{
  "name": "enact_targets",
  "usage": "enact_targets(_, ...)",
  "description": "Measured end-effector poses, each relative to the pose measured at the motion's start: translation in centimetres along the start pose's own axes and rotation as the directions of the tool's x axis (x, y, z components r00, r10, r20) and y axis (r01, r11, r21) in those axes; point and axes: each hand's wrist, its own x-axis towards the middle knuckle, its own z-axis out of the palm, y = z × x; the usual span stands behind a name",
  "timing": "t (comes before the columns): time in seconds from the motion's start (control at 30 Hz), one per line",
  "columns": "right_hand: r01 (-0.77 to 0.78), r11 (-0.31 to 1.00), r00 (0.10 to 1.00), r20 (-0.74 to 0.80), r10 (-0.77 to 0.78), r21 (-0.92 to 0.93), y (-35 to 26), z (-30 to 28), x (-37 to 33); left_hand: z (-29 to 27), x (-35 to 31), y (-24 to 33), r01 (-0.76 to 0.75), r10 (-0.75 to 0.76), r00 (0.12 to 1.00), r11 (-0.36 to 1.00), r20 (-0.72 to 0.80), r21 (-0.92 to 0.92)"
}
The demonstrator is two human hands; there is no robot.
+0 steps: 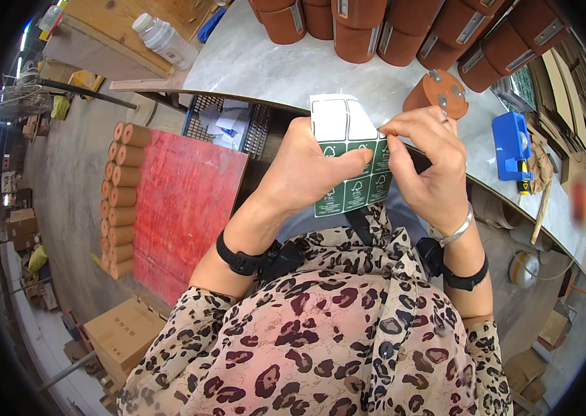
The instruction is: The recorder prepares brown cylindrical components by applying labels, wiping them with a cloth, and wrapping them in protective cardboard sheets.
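My left hand [313, 166] grips a sheet of stickers [357, 191] with its thumb across the front. Green stickers with white print cover the lower part of the sheet, while its upper part is bare white backing. At the sheet's right edge my right hand [431, 156] pinches with thumb and forefinger at the corner of a green sticker. Whether that sticker has lifted off the backing is too small to tell. Just beyond my right hand a brown round pot [438, 93] lies on its side, its flat end with several grey pads turned toward me.
Several brown pots [355, 31] with metal plates stand stacked along the far side of the grey table [251, 55]. A blue tape dispenser [512, 147] sits at the right. Brown cylinders [123, 197] are piled beside a red board [182, 201] at the left.
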Motion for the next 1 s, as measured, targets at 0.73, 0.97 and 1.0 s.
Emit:
enact_targets(0.73, -0.311, 0.914, 0.901, -0.224, 0.371, 0.26, 0.4, -1.8, -3.1, -23.6, 13.6, -4.2, -0.011, 0.164, 0.726, 0.974, -0.667, 0.227)
enact_targets(0.97, -0.39, 0.88, 0.887, -0.149, 0.438, 0.27, -0.4, -1.5, -3.9, -17.9, 12.4, -6.3, 0.312, 0.66, 0.553, 0.401, -0.508, 0.861)
enact_targets(1.0, -0.417, 0.859, 0.873, -0.129, 0.47, 0.298, -0.1, -1.2, -3.8, -16.5, 11.6, -6.9, 0.15, 0.728, 0.563, 0.375, -0.39, 0.915)
